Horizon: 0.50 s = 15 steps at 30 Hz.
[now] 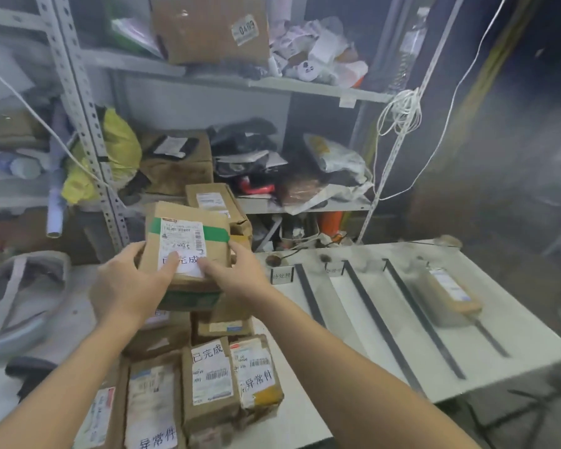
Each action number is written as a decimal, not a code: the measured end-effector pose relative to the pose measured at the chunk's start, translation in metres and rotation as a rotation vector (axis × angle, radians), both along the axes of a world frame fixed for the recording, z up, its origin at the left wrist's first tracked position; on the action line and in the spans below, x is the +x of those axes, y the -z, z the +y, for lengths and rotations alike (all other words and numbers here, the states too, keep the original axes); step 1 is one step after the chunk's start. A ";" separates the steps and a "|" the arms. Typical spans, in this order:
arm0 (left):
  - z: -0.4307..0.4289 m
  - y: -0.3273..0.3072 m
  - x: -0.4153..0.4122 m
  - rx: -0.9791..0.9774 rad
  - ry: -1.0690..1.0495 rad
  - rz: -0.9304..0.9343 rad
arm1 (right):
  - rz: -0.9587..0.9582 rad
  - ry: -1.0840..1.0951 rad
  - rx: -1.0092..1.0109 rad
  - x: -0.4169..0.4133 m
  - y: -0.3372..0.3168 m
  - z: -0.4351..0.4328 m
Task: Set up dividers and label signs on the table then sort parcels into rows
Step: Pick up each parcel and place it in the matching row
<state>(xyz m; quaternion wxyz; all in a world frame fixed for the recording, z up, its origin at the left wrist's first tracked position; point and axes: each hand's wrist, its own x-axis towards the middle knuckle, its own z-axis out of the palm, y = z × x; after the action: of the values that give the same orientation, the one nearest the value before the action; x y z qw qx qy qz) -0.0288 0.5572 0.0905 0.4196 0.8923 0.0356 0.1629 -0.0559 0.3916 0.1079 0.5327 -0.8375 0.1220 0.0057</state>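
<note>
Green-taped parcel [188,247] is held just above the pile of parcels [208,367], at 12 o'clock from it. The left hand [127,286] curls round its left edge with the thumb on the white label, and the right hand [237,273] grips the right edge the same way. Both thumbs cover part of the handwritten word, so a misreading could send it to the wrong row. The table [515,361] lies at 3 o'clock, with three black dividers [379,319] and small label signs [282,275] at their far ends; the writing on the signs is mostly too blurred to read. A low swing to the right could topple a sign or skew a divider. One tan parcel [447,293] lies in what seems the rightmost row.
</note>
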 end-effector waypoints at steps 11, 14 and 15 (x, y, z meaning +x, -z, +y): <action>-0.162 -0.033 -0.065 -0.007 0.240 -0.023 | -0.064 0.159 0.135 -0.088 -0.023 -0.152; -0.235 -0.029 -0.088 -0.046 0.293 -0.032 | -0.085 0.195 0.128 -0.119 -0.025 -0.226; -0.260 -0.026 -0.097 -0.055 0.310 -0.041 | -0.086 0.206 0.111 -0.131 -0.025 -0.253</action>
<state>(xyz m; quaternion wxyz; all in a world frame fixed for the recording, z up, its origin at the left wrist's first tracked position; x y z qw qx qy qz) -0.1255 0.2967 0.1168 0.4644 0.8718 -0.1067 0.1132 -0.1865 0.1386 0.1333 0.5807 -0.7891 0.1841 -0.0783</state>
